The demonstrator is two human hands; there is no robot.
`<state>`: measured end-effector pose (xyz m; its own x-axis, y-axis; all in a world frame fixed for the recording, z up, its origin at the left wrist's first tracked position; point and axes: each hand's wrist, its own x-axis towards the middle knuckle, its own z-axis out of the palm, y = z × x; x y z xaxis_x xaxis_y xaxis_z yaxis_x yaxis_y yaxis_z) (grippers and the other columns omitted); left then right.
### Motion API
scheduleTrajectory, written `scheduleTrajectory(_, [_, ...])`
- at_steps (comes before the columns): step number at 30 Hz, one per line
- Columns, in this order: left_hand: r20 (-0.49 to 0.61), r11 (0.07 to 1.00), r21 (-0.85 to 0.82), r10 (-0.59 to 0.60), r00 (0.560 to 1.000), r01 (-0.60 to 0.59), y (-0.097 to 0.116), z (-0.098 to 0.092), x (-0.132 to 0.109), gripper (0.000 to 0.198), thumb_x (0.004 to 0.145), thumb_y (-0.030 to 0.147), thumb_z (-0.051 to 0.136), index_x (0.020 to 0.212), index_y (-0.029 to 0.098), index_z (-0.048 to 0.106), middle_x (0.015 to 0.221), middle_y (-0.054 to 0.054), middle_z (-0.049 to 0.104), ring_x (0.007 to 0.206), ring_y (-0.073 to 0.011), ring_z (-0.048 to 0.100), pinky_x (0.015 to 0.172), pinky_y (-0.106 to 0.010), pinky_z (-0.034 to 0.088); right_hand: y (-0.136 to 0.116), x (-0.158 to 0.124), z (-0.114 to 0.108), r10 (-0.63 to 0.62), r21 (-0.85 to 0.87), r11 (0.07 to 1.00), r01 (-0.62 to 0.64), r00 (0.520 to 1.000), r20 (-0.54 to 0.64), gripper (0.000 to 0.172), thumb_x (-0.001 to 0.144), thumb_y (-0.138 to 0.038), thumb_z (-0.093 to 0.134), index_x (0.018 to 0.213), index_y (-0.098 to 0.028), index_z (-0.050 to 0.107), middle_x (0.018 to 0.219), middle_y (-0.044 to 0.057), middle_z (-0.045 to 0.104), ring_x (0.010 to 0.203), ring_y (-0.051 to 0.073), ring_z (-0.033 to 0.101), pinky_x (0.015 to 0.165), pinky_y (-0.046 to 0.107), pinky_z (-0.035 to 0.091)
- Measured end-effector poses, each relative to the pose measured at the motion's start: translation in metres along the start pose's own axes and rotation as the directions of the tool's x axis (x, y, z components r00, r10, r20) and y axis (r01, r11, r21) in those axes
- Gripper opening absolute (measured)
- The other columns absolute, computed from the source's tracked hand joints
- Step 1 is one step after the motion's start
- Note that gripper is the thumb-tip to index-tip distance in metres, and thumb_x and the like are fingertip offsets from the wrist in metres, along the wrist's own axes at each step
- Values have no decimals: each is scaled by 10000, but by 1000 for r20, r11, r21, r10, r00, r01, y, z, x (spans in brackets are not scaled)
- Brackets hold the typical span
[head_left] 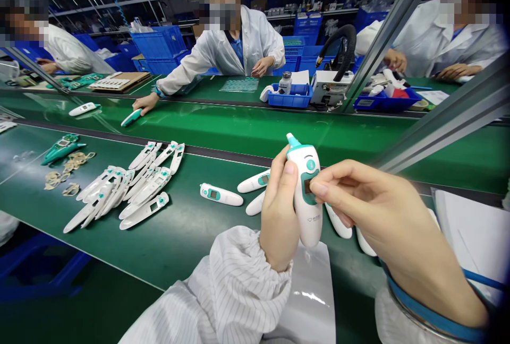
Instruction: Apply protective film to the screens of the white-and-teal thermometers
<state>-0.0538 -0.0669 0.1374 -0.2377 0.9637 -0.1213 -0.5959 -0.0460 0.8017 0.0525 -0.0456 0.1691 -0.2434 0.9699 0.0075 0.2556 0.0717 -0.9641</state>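
Note:
My left hand (280, 210) is wrapped around a white and teal ear thermometer (307, 210), holding it upright with the probe tip at the top. Thumb and index finger of my right hand (376, 200) are pinched together at the edge of its dark display window. Whatever they may hold is hidden. Behind my hands, other thermometers lie on the green bench, among them a finished-looking one (221, 195) to the left of my left hand. Farther left is a heap of white shell halves (147, 185) with teal buttons.
Tan ring-like parts (75, 163) and a teal shell with a circuit board (64, 147) lie at the left. Beyond runs a green conveyor belt (223, 126), where a co-worker's hand (146, 103) touches a thermometer. A slanted metal post (450, 105) stands at the right, beside white papers (464, 222).

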Motion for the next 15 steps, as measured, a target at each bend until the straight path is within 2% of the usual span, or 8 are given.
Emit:
scheduleTrajectory(3, [-16,1000,-2,-1,1000,1,0,0,-1,344,908,438,495,1207,297,590,974,-20,625,953,-201,573,834,-299,442,0,-1,0,-15,-15,1000,15,1000,-15,167,765,-376,702,705,-222,673,437,-51,483,370,77,415,339,198,291])
scheduleTrajectory(8, [-17,1000,-11,-14,1000,13,2,2,-3,321,912,431,491,1178,285,597,921,-22,629,924,-202,585,820,-308,445,-1,-3,2,-47,-46,998,45,998,-50,156,773,-349,701,688,-223,669,442,-48,490,378,75,415,339,194,292])
scheduleTrajectory(15, [-27,999,-34,-8,1000,7,2,4,-3,303,913,411,492,1169,286,598,970,-22,645,978,-211,587,860,-316,432,-4,-4,3,-74,-82,994,67,994,-81,148,768,-326,699,663,-228,665,453,-40,509,376,83,414,343,203,306])
